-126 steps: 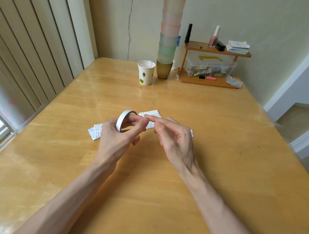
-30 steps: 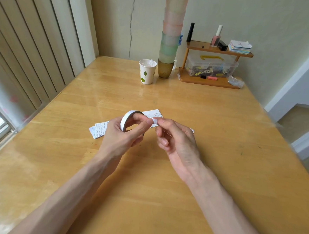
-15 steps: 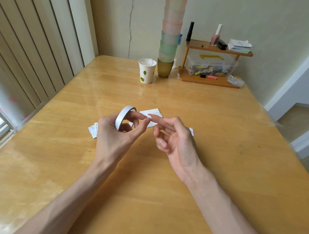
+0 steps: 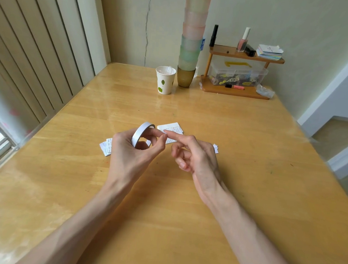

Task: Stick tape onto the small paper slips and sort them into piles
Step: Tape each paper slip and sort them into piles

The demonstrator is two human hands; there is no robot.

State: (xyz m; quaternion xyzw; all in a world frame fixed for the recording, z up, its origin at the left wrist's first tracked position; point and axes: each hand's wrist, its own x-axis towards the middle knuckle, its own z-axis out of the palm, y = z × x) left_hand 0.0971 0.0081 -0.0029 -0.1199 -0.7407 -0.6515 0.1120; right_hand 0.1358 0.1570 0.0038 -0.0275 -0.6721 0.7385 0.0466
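Two hands meet: my left hand [image 4: 134,149] grips the tape roll [image 4: 142,134], my right hand [image 4: 194,154] holds nothing; I should peel slowly.

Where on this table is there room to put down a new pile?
Bare wood lies right of the right hand, out to the table edge, and between the slips and the paper cup. It is crowded around the hands and along the back by the shelf.
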